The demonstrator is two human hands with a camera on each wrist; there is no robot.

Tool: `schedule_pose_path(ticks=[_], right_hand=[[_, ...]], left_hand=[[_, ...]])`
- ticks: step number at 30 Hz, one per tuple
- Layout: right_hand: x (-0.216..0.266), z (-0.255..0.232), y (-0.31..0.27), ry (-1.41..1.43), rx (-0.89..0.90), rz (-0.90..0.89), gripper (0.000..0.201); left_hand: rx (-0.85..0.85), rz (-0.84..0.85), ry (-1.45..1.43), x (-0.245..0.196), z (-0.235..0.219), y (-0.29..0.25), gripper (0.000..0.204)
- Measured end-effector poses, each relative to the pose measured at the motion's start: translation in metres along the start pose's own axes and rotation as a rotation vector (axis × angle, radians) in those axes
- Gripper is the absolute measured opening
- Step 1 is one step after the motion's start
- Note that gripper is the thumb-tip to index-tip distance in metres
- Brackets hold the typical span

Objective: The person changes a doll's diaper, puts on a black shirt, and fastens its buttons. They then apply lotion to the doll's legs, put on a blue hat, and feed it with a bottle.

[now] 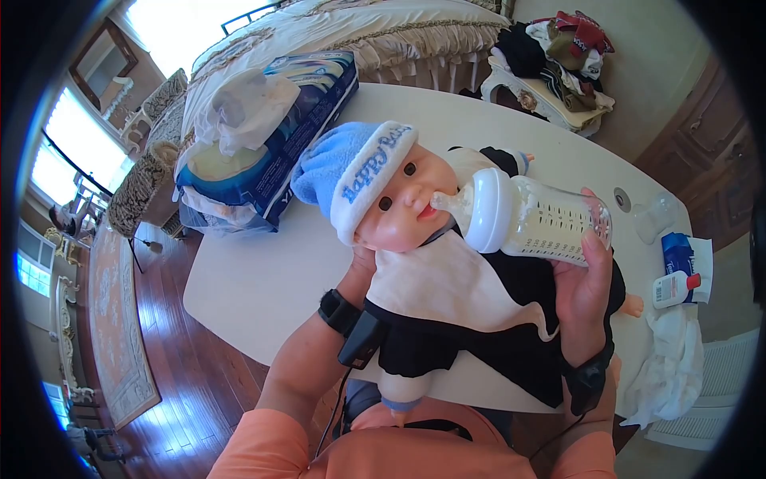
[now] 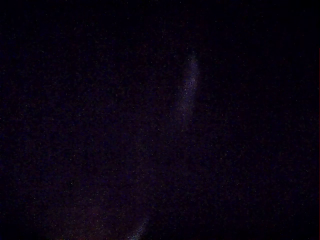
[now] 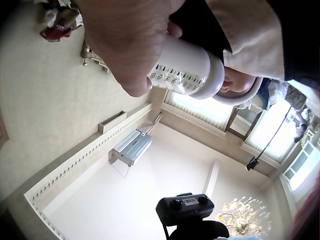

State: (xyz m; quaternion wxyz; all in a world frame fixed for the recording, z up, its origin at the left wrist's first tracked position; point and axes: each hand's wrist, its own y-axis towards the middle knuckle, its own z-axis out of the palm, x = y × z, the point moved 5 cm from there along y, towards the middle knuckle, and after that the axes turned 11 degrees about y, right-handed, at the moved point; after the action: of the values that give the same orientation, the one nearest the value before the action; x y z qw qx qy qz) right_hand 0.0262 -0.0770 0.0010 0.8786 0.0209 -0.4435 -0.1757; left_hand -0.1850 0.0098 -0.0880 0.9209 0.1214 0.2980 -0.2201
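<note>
A baby doll (image 1: 413, 191) in a blue and white knit cap (image 1: 351, 180) lies across the person's arms, dressed in black with a cream bib (image 1: 447, 283). Behind its head and neck goes the left hand (image 1: 364, 262), whose fingers are hidden by the doll. The right hand (image 1: 585, 299) grips a baby bottle (image 1: 550, 219) near its base, thumb and fingers curled round it. Held nearly level, the bottle has its nipple at the doll's mouth. In the right wrist view the right hand (image 3: 130, 45) holds the same bottle (image 3: 175, 75). The left wrist view is almost black.
A white table (image 1: 239, 275) lies beneath the doll. On it stand a blue diaper pack (image 1: 299, 128) at the far left, and a clear cap (image 1: 656, 215), a small white bottle with a red cap (image 1: 672, 289) and a white cloth (image 1: 666, 351) at the right.
</note>
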Motion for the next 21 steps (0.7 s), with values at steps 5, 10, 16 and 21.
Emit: schedule_pose_path(ticks=[5, 10, 16, 21], right_hand=[[0.0, 0.001, 0.0, 0.0, -0.001, -0.002, 0.063], [0.0, 0.002, 0.0, -0.002, 0.002, -0.002, 0.063], [0.0, 0.002, 0.0, 0.0, 0.004, -0.004, 0.062], [0.0, 0.001, 0.0, -0.001, 0.0, -0.003, 0.061]], left_hand=[[0.037, -0.013, -0.098, 0.003, -0.002, 0.001, 0.067], [0.032, -0.008, -0.067, 0.003, -0.005, 0.001, 0.068], [0.006, 0.051, 0.18, 0.002, -0.017, 0.002, 0.071], [0.019, 0.011, 0.056, 0.002, -0.015, 0.001, 0.067]])
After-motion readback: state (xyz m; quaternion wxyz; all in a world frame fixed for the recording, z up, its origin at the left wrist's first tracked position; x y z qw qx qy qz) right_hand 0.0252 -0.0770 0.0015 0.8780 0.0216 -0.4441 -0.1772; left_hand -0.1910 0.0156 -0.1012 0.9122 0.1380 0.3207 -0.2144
